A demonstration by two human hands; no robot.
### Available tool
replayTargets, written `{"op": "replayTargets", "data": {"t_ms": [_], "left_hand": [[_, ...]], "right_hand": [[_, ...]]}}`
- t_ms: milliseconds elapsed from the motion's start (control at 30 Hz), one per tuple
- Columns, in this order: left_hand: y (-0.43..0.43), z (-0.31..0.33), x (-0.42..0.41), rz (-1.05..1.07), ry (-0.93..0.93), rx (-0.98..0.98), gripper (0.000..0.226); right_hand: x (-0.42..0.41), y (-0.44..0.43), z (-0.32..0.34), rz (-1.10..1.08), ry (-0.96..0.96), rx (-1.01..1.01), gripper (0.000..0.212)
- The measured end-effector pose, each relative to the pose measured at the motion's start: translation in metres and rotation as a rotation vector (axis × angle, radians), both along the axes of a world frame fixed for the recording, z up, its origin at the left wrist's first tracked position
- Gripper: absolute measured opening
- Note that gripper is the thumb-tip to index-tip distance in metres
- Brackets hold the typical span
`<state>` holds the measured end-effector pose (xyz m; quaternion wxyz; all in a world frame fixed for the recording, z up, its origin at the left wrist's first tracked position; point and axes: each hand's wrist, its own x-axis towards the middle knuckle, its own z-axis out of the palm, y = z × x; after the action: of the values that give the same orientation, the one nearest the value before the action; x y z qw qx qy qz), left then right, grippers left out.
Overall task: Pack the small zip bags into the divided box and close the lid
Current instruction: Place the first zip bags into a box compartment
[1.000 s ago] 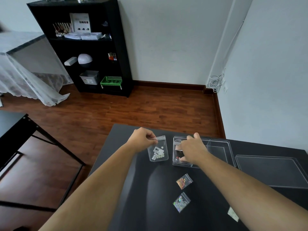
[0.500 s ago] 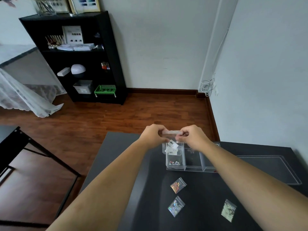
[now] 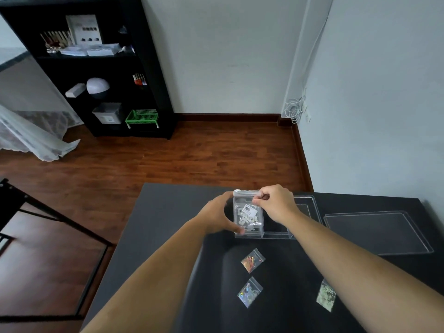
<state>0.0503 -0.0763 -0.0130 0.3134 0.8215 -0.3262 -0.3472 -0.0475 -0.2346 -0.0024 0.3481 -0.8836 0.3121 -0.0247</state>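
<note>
A clear zip bag (image 3: 247,213) with white bits and a barcode label sits over the leftmost compartment of the clear divided box (image 3: 310,212). My left hand (image 3: 217,215) curls around the bag's left edge and bottom corner. My right hand (image 3: 276,204) pinches the bag's top right corner at the zip strip. Three more small bags lie nearer me on the black table: an orange-gold one (image 3: 252,260), a holographic one (image 3: 249,292) and a pale green one (image 3: 326,295) partly hidden by my right forearm. The clear lid (image 3: 377,233) lies flat to the right of the box.
The black table (image 3: 163,224) ends at its far edge just behind the box and at its left edge beside my left arm. Beyond it are wood floor, a black shelf (image 3: 101,68) and a white wall (image 3: 384,116) close on the right.
The bag has come down from being held by its top edge above the box to lying over the left compartment. My left hand shifted from the top edge to the bag's left side.
</note>
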Motion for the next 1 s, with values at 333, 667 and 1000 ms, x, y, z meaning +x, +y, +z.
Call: {"op": "replayTargets", "data": {"t_ms": [333, 667, 1000], "left_hand": [[0.002, 0.0, -0.002, 0.013, 0.032, 0.028, 0.107], [0.002, 0.002, -0.004, 0.021, 0.049, 0.016, 0.104], [0.001, 0.002, -0.004, 0.021, 0.047, 0.039, 0.106]], "right_hand": [[-0.004, 0.008, -0.017, 0.204, -0.022, -0.47, 0.044], [-0.001, 0.024, -0.01, 0.472, 0.07, -0.668, 0.057], [0.007, 0.032, -0.013, 0.474, 0.219, -0.729, 0.037]]}}
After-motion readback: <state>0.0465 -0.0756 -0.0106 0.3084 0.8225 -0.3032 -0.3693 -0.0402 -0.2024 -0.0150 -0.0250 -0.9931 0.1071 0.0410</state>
